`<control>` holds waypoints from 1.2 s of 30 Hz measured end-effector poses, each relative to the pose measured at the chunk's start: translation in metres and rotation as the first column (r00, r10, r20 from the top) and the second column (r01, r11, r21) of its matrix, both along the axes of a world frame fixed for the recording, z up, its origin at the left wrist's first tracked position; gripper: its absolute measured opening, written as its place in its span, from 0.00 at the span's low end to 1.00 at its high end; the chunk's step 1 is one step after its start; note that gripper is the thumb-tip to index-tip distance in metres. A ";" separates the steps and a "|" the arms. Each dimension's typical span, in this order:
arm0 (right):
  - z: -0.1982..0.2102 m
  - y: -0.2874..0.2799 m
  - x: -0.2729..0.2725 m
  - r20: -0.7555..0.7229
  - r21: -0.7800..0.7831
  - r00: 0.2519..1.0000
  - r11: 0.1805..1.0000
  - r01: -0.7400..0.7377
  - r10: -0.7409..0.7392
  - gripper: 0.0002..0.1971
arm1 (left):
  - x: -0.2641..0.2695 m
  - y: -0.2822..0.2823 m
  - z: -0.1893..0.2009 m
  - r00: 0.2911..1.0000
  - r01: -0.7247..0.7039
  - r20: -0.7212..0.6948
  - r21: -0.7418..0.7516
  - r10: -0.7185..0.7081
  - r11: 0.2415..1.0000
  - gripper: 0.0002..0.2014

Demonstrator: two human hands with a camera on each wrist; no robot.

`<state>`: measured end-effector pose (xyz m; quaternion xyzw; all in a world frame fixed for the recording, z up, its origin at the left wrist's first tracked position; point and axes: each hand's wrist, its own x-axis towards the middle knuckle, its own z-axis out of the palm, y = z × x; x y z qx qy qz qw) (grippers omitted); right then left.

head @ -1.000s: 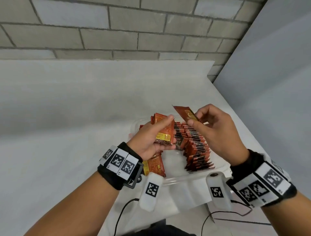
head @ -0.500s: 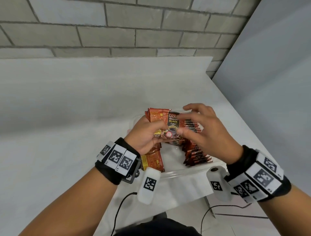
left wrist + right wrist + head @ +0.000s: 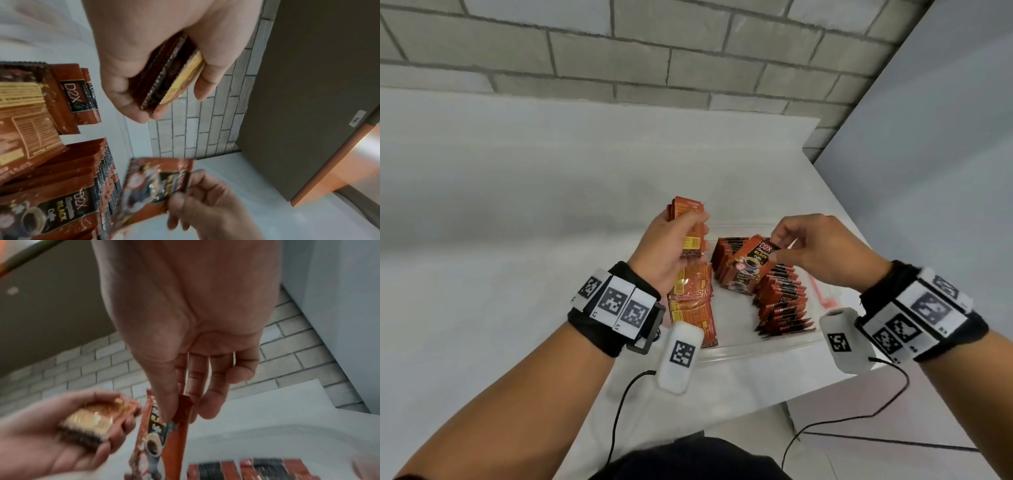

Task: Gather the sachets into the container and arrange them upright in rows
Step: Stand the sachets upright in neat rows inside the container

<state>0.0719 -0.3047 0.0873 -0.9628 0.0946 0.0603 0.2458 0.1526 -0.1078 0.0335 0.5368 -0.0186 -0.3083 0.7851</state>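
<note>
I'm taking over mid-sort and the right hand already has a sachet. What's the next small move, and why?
Probably lower the single sachet pinched by the right hand onto the near end of the standing row in the clear container, label facing like the rest. It hangs tilted just above that row, while the left hand holds a stack of sachets waiting.
</note>
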 end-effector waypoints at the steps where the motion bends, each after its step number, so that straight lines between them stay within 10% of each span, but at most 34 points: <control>1: -0.007 0.001 0.002 -0.045 -0.065 0.999 0.998 -0.025 0.022 0.07 | 0.003 0.001 -0.002 1.000 0.001 -0.005 0.010 -0.001 1.000 0.02; 24: -0.059 0.029 0.029 -0.523 -0.629 0.831 0.571 -0.527 0.189 0.05 | 0.011 0.008 -0.019 0.992 0.059 -0.106 -0.038 -0.063 0.997 0.04; 36: -0.060 0.027 0.034 -0.529 -0.628 0.829 0.573 -0.526 0.181 0.03 | 0.009 0.008 -0.017 0.992 0.047 -0.114 -0.036 -0.051 0.998 0.03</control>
